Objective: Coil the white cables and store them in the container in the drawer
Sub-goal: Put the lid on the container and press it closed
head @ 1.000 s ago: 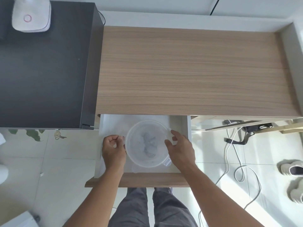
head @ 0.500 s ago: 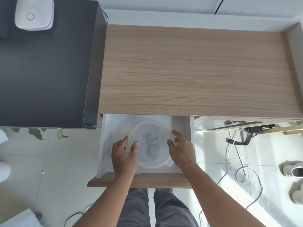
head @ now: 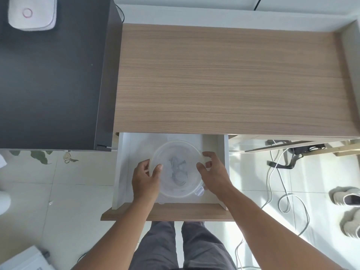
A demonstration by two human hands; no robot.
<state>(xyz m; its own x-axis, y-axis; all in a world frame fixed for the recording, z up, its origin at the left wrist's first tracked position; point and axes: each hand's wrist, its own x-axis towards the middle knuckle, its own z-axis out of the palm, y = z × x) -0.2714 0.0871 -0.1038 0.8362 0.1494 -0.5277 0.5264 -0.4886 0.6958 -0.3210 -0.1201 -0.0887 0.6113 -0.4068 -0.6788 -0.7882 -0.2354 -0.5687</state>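
Translucent round plastic container [head: 176, 170] sits in open white drawer [head: 124, 168] under wooden tabletop [head: 224, 78]. Left hand [head: 146, 178] pinches container's left rim, thumb inside. Right hand [head: 213, 173] grips right rim. Greyish contents blurred, cannot identify. White cables [head: 280, 184] lie loose on tiled floor [head: 58, 201], right of drawer.

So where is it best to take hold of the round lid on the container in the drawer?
Probably at the lid's rim, from above on two opposite sides, as the left hand and right hand do: it is wide, flat and thin.
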